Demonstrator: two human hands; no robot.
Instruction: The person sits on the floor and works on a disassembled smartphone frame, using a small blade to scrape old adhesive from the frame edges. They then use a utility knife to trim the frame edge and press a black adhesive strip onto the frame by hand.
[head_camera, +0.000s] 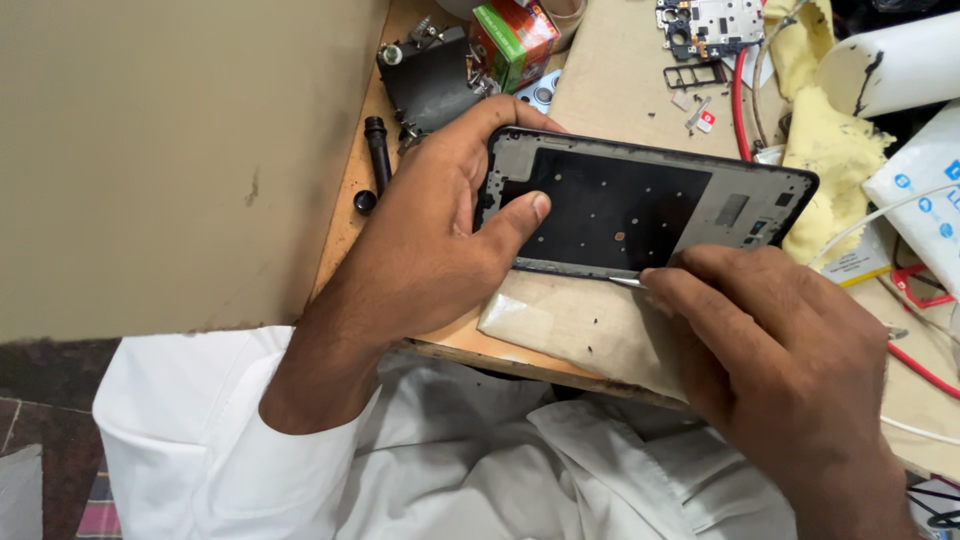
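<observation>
Left hand (440, 235) grips phone frame (640, 205); right hand (790, 350) pinches metal tool (628, 282) against it.

Both hands (440, 235) (790, 350) curled, gripping

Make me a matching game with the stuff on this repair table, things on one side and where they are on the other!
Things:
1. black rectangular phone frame
2. thin metal tool
3. crumpled yellow cloth
4. green and red cardboard box

Places:
A. at the table's far edge, top of the picture
B. held at one end by the left hand
C. pinched in the right hand
D. beyond the frame's right end

Pairs: 1-B, 2-C, 3-D, 4-A
</observation>
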